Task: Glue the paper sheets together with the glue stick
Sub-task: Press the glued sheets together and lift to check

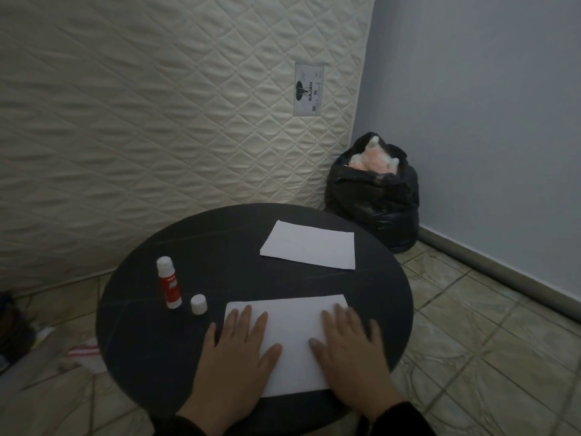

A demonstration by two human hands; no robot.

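Pressing flat-fingered on the near paper sheet [290, 344], the left hand [234, 360] and right hand [349, 357] grasped nothing, the uncapped glue stick [169, 283] stood beside its cap [198, 304], and firm outward smoothing from the centre appeared advisable.

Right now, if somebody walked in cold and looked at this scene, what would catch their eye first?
Probably the two hands, left hand and right hand, pressed flat on the white near sheet at the front of the round dark table. Next, the red-and-white glue stick standing uncapped at the left, its cap beside it. A second sheet lies apart at the table's far side.
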